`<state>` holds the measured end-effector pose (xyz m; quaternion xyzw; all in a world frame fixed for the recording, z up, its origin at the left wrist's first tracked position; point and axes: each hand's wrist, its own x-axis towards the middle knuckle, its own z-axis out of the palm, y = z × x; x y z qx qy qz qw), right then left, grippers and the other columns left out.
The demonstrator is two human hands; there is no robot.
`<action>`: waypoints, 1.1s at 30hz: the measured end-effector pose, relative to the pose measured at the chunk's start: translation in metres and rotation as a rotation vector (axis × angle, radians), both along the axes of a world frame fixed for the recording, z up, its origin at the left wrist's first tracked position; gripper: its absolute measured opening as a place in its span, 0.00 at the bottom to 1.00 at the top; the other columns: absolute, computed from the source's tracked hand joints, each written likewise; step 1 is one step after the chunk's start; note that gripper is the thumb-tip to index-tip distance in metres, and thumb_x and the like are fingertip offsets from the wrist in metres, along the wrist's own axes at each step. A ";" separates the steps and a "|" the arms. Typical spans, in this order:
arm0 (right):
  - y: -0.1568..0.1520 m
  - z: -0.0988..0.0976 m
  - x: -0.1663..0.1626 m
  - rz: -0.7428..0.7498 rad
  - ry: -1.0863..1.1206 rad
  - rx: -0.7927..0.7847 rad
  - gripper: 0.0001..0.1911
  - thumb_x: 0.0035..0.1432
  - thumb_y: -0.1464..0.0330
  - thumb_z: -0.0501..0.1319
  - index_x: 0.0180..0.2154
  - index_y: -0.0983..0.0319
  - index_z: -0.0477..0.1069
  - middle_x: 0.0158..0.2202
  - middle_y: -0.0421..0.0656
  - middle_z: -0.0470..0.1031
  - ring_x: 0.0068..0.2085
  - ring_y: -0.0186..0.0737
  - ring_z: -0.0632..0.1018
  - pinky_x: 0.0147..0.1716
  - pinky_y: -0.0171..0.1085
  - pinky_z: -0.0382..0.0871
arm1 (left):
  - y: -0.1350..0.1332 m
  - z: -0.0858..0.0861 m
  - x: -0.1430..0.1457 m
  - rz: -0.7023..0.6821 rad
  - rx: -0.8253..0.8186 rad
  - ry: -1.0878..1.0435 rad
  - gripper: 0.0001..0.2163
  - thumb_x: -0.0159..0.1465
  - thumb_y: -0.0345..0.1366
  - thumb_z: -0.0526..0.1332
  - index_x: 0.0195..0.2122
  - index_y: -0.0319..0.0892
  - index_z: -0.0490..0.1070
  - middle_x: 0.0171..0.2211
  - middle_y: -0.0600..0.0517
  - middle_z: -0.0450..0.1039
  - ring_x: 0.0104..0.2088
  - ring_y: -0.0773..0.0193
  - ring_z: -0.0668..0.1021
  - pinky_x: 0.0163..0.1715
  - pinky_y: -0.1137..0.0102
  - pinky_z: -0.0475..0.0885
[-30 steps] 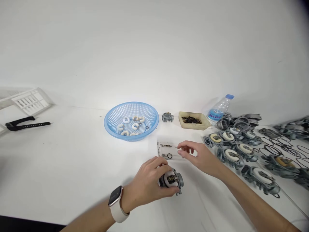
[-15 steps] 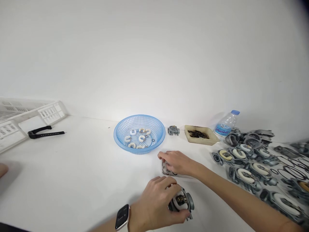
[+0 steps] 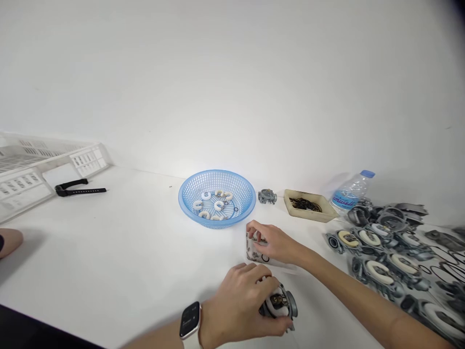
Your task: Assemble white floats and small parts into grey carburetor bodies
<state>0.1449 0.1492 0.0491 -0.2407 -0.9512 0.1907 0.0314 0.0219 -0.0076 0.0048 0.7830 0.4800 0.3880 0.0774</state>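
Observation:
My left hand (image 3: 242, 301), with a watch (image 3: 190, 320) on its wrist, is wrapped round a grey metal carburetor (image 3: 291, 305) near the front of the table. A white float (image 3: 271, 306) and brass parts show in the carburetor's open face. Just beyond it, my right hand (image 3: 273, 241) dips its bent fingers into a small clear box (image 3: 252, 254) of tiny parts. The fingertips are drawn together, and I cannot make out what is between them. A black rubber ring (image 3: 265, 258) shows at the box's near side.
A blue basket (image 3: 183, 209) holding white floats stands behind my hands. Beyond are a small carburetor (image 3: 268, 196), a tray (image 3: 310, 214) of black rings and a water bottle (image 3: 350, 194). Several carburetors (image 3: 379, 272) crowd the right. A black strap (image 3: 82, 191), white crate (image 3: 25, 194) and another person's hand (image 3: 10, 242) are left.
The view has shifted slightly. My right hand's fingers have bent and lifted a little at the clear box, uncovering more of it. My left hand keeps its grip on the carburetor.

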 end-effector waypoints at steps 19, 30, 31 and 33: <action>-0.012 0.006 0.006 0.017 -0.069 -0.035 0.02 0.58 0.70 0.62 0.33 0.58 0.73 0.32 0.40 0.78 0.33 0.41 0.76 0.30 0.35 0.60 | 0.044 -0.009 -0.054 0.090 -0.878 -0.496 0.14 0.66 0.48 0.58 0.32 0.42 0.64 0.17 0.55 0.73 0.12 0.70 0.68 0.15 0.77 0.60; -0.011 0.003 0.012 0.028 0.035 -0.072 0.08 0.57 0.75 0.58 0.36 0.58 0.73 0.38 0.39 0.80 0.38 0.41 0.77 0.34 0.35 0.62 | 0.042 -0.001 -0.063 -0.039 -1.049 -0.642 0.20 0.65 0.56 0.60 0.36 0.42 0.61 0.30 0.46 0.81 0.23 0.62 0.81 0.17 0.77 0.63; -0.011 0.004 0.013 0.023 0.046 -0.071 0.08 0.57 0.75 0.58 0.36 0.58 0.72 0.38 0.39 0.80 0.37 0.41 0.77 0.33 0.35 0.61 | 0.042 0.001 -0.063 -0.037 -1.054 -0.642 0.21 0.65 0.56 0.61 0.36 0.42 0.61 0.30 0.45 0.81 0.24 0.62 0.82 0.17 0.77 0.64; -0.012 0.004 0.014 0.000 0.065 -0.062 0.08 0.58 0.75 0.58 0.36 0.57 0.71 0.37 0.39 0.79 0.35 0.40 0.76 0.32 0.35 0.60 | 0.041 0.005 -0.062 -0.032 -1.060 -0.646 0.21 0.64 0.56 0.62 0.35 0.42 0.61 0.31 0.45 0.81 0.25 0.62 0.82 0.18 0.77 0.64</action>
